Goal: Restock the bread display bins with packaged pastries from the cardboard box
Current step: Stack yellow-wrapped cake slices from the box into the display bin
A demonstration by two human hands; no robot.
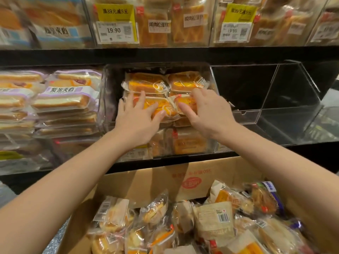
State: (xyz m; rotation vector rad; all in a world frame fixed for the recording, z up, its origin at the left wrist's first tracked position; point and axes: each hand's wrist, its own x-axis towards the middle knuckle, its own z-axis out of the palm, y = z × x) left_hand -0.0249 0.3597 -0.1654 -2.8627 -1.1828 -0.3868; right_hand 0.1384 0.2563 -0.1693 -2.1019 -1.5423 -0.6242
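- Nearest the camera, an open cardboard box (183, 182) is seen, heaped with packaged pastries (212, 217) in clear and paper-look wrappers, some with barcode labels turned up.
- Two bare forearms are stretched over the box toward the middle shelf.
- The left hand (136, 116) is laid with fingers spread wide on an orange pastry pack (161, 109) in the front row of the clear display bin (110, 99); the pack is pressed by the fingertips, nothing is enclosed.
- The right hand (207, 110) is curled round the neighbouring orange pack (185, 104) on the right side of the same bin, with the thumb in front and the fingers over its top edge.
- Behind these two packs, two more orange packs (165, 83) are stacked side by side in the bin, and further packs are visible beneath through the front wall.
- To the left, a bin of purple-trimmed sandwich bread packs (64, 99) is stacked high; to the right, a clear bin (275, 99) stands beside the middle one.
- Farthest up, the top shelf bins are fronted by yellow price tags (117, 22) reading 19.90, with bread packs behind them.
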